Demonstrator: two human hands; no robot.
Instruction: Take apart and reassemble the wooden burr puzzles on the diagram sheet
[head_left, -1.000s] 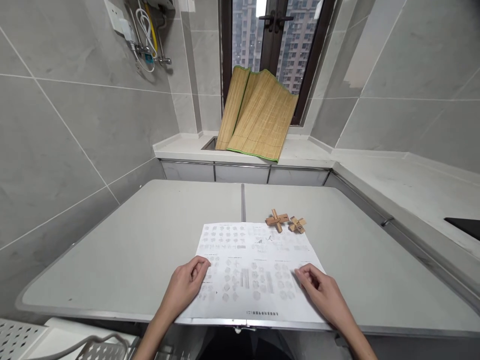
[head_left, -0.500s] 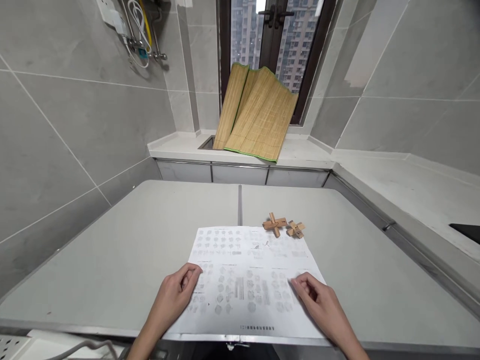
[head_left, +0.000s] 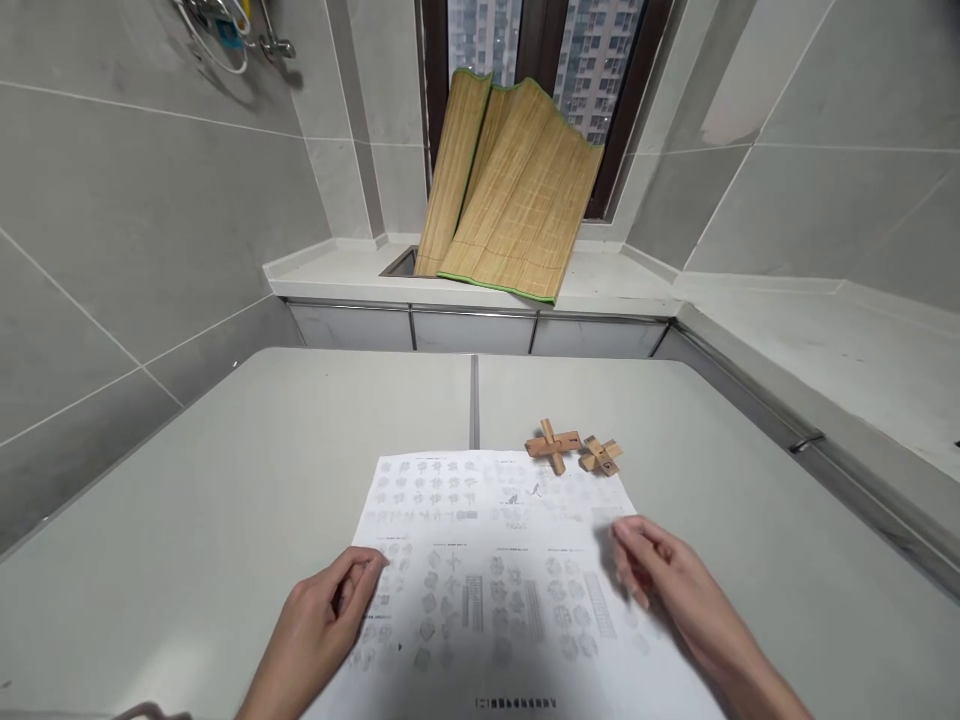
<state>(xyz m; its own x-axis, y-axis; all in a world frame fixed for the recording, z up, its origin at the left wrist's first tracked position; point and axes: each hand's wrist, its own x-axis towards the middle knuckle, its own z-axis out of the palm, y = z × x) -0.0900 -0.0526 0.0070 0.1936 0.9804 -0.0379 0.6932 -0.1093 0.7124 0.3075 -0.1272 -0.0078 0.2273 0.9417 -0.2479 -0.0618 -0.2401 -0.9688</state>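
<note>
A printed sheet of diagrams [head_left: 495, 560] lies flat on the grey table [head_left: 225, 500]. My left hand [head_left: 319, 625] rests on the sheet's left edge with fingers loosely curled and nothing in them. My right hand [head_left: 675, 590] is lifted just over the sheet's right edge, fingers slightly bent and apart, holding nothing. Two small wooden cross-shaped puzzles sit just beyond the sheet's far right corner: the larger one [head_left: 553, 445] on the left, the smaller one [head_left: 600, 455] beside it. My right hand is the nearer of the two to them.
A folded bamboo mat [head_left: 510, 190] leans against the dark-framed window on a white ledge [head_left: 337, 270] behind the table. A white counter [head_left: 840, 340] runs along the right. Grey tiled walls close in left and right. Pipes and a cable [head_left: 225, 25] hang top left.
The view has moved closer and tilted down. My right hand has lifted off the sheet and shifted slightly forward toward the puzzles. My left hand stays on the sheet's left edge.
</note>
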